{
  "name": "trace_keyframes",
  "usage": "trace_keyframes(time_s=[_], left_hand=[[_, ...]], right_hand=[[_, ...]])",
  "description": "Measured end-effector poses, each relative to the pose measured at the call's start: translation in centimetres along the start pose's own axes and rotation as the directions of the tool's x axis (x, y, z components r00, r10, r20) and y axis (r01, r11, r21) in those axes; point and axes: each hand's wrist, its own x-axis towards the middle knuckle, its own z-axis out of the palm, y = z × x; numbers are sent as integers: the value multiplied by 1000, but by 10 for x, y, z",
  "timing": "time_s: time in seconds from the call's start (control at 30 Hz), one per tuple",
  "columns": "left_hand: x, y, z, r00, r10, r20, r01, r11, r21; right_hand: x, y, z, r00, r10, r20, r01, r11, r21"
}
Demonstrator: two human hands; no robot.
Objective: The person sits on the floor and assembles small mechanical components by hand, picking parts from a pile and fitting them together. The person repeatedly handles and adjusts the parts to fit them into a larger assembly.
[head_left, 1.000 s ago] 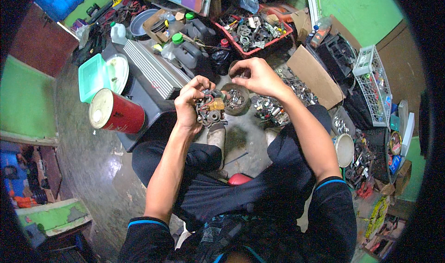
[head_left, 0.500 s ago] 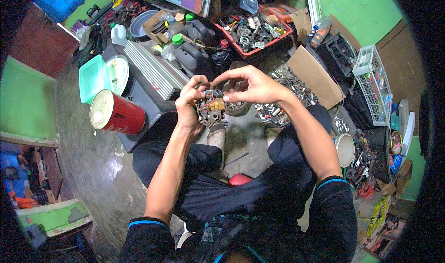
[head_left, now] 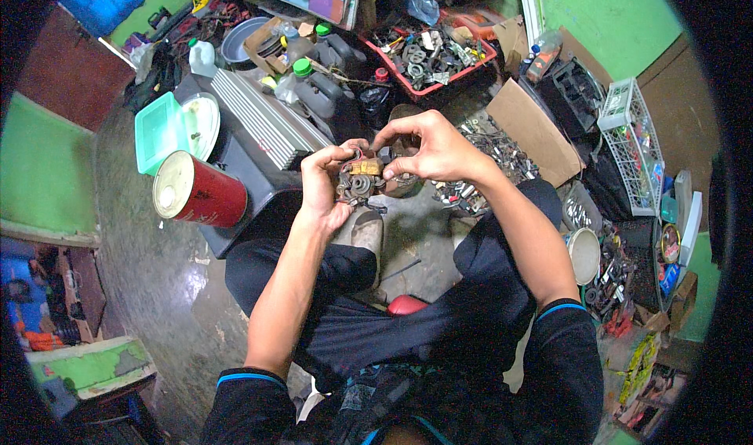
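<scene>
Cluttered workshop floor; left hand (head_left: 320, 187) cups metal part (head_left: 359, 181), right hand (head_left: 430, 151) pinches its top.

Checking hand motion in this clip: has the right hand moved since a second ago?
Yes. The right hand has dropped from near the red tray down onto the metal part held by the left hand.

Head view, looking down, close overhead
</scene>
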Motion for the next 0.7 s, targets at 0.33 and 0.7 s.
trace_keyframes(time_s=[0.33, 0.7], left_hand=[[1, -5, 6, 994, -36, -104, 34, 999, -21], [-3, 2, 3, 994, 12, 105, -11, 1000, -11]], right_hand=[[2, 1, 2, 981, -187, -58, 172, 963, -209], [-1, -1, -24, 982, 102, -161, -51, 954, 295]])
